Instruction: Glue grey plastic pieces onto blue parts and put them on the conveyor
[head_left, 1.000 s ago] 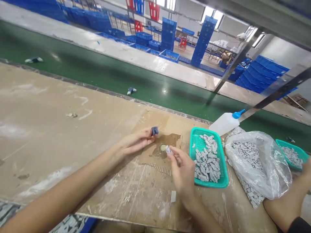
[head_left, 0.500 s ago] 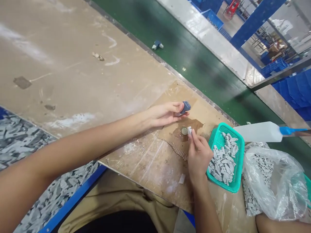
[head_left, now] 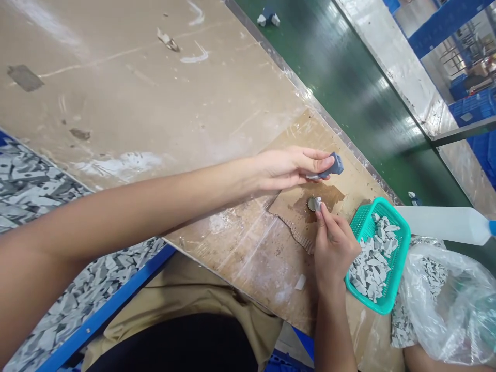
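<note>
My left hand (head_left: 300,166) grips a dark blue-grey plastic part (head_left: 336,164) between thumb and fingers, held above the worktable. Below it, my right hand (head_left: 335,240) pinches a small light-grey plastic piece (head_left: 318,203) at its fingertips. That piece is at the edge of a small round bottle cap (head_left: 311,204); whether it touches the cap's contents I cannot tell. The cap sits on a stained sheet of cardboard (head_left: 287,206). Just right of my right hand stands a green plastic basket (head_left: 403,258) holding many similar grey pieces.
A white bottle with a blue tip (head_left: 445,223) and a clear plastic bag (head_left: 449,310) of grey pieces lie at the right. Beyond the table edge runs a green conveyor belt (head_left: 333,67) carrying blue-grey parts. A blue-edged bin (head_left: 116,305) of grey pieces is at the lower left.
The view has shifted, so the table scene sits differently in frame. Both hands keep their holds; the light-grey piece stays by the cap. Another small part now shows on the belt near the bottle.
</note>
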